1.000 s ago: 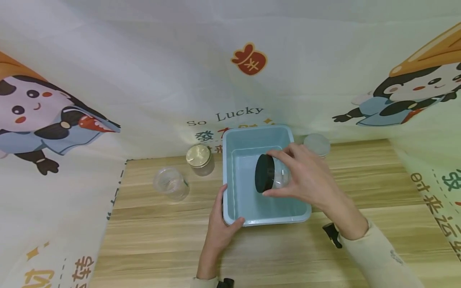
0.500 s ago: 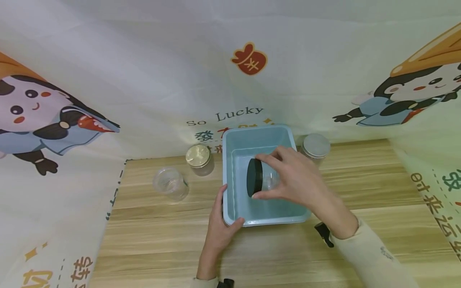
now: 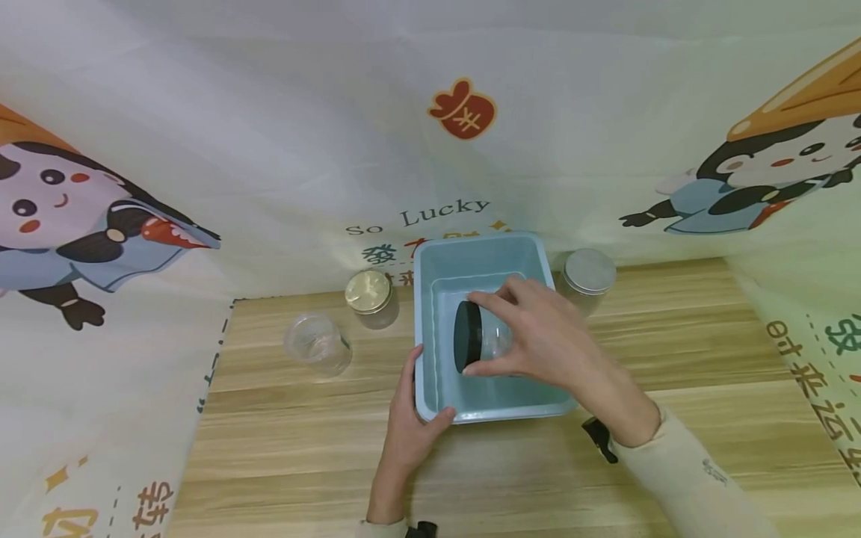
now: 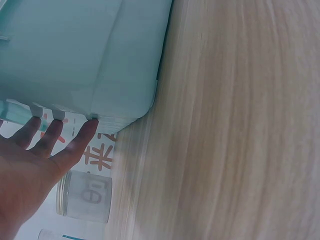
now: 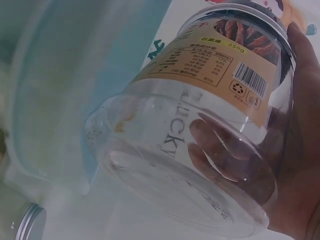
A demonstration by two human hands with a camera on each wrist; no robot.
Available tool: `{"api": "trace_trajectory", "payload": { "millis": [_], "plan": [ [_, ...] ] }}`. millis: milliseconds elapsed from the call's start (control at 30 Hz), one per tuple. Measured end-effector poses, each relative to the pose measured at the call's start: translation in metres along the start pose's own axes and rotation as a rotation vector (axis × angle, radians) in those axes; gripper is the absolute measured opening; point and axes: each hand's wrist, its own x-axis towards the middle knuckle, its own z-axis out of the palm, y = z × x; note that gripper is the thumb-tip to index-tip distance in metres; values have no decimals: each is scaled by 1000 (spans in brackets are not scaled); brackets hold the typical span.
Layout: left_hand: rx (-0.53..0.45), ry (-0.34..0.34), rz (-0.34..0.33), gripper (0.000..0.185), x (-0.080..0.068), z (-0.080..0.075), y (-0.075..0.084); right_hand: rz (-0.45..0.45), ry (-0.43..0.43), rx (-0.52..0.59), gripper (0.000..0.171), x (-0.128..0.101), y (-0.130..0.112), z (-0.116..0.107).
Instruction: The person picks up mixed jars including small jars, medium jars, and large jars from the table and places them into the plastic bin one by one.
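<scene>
1. Your right hand [image 3: 545,340] is gripping the clear jar with the black lid [image 3: 479,338], fingers [image 3: 501,295] curled over its top and thumb under it; the jar is lying on its side, lid pointing to your left.
2. Compared with a second ago, you are carrying the jar lower and further left. It was hovering over the middle of the light blue tub [image 3: 430,388]; now it is sitting down inside the walls, close to the left one. Whether it is touching the floor of the tub, the pictures are not showing.
3. From the right wrist view, you are seeing the jar [image 5: 200,120] up close: transparent, seemingly empty, an orange label with a barcode near the lid, your fingers [image 5: 220,150] visible through the plastic.
4. Your left hand [image 3: 406,430] is staying put on the tub's near left corner, thumb hooked over the rim and fingers [image 4: 75,145] lying straight along the outer wall [image 4: 90,60].
5. To my eye this is meaning the lowering is nearly done; the jar is not yet released.
6. On the wooden surface [image 3: 303,448] other jars are standing untouched: a clear open one [image 3: 318,342], a gold-lidded one [image 3: 371,297] left of the tub, and a silver-lidded one [image 3: 587,275] to its right.
</scene>
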Motion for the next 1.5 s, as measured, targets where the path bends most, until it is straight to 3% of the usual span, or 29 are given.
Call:
{"api": "trace_trajectory", "payload": {
  "millis": [300, 933, 1500],
  "plan": [
    [-27, -9, -2, 93, 1, 0, 0, 3, -58, -29, 97, -1, -1, 14],
    [-48, -15, 9, 94, 0, 0, 0, 4, -76, -45, 95, -5, -1, 31],
    [-48, -10, 7, 95, -1, 1, -4, 37, -146, 0, 90, -12, 0, 52]
  ]
}}
